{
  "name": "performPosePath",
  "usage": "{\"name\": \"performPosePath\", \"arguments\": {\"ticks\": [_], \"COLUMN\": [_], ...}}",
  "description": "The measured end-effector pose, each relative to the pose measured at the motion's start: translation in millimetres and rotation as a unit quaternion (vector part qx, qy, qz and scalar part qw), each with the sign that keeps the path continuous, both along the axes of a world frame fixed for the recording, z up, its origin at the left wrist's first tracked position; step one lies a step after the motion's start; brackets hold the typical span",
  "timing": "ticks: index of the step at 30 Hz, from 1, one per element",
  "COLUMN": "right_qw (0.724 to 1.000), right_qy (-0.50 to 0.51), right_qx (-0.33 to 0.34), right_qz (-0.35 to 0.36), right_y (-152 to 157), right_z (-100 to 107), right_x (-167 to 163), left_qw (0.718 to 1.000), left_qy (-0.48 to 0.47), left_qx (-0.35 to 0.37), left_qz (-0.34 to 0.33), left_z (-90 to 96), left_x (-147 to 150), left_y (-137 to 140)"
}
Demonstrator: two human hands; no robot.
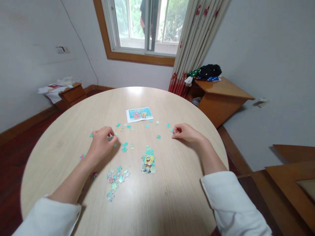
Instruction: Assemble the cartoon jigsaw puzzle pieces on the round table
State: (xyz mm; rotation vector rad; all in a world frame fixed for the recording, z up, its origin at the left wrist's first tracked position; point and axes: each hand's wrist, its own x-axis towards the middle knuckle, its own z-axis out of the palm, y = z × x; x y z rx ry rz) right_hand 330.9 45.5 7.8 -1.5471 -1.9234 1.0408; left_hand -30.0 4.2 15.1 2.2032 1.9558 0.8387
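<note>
Sleeves [231,200] back, left hand [102,140] pinching a piece [110,138], right hand [185,132] curled, its hold unclear: grip lightly, by edges.

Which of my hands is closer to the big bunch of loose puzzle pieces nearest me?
Left. Your left hand is beyond the bunch, slightly leftward; your right hand is much farther away, off to the right.

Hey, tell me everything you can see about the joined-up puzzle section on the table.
The joined-up puzzle section lies flat on the pale round table. It looks card-like and shows a yellow, open-mouthed cartoon character with teal around it. Its pale lower edge looks straight; its top and sides are ragged. Neither the left hand nor the right hand touches it.
</note>
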Motion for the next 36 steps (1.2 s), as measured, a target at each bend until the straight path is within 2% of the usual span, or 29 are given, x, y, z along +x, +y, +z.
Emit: {"name": "performPosePath", "arguments": {"ticks": [4, 7, 9, 12, 16, 36], "right_qw": [0.994, 0.976, 0.963, 0.955, 0.955, 0.961], "right_qy": [0.098, 0.202, 0.236, 0.237, 0.216, 0.178], "right_qx": [-0.044, -0.086, -0.128, -0.174, -0.199, -0.209], "right_qz": [-0.012, -0.013, 0.008, 0.03, 0.038, 0.028], "right_y": [-7, -15, -19, -23, -23, -29], "right_z": [8, 10, 7, 0, -6, 1], "right_x": [-21, -44, -58, -73, -81, -88], "left_qw": [1.0, 1.0, 1.0, 0.999, 1.0, 0.999], "left_qy": [0.0, 0.002, 0.003, 0.002, 0.004, 0.008], "left_qx": [-0.013, -0.022, -0.026, -0.031, -0.031, -0.035], "left_qz": [-0.003, -0.005, -0.006, -0.005, -0.005, -0.009], "left_z": [1.8, 1.2, 0.6, -0.6, -2.3, -2.3], "left_x": [2, 1, 1, 0, -1, -1], "left_y": [-2, -1, 0, 1, 2, 1]}}
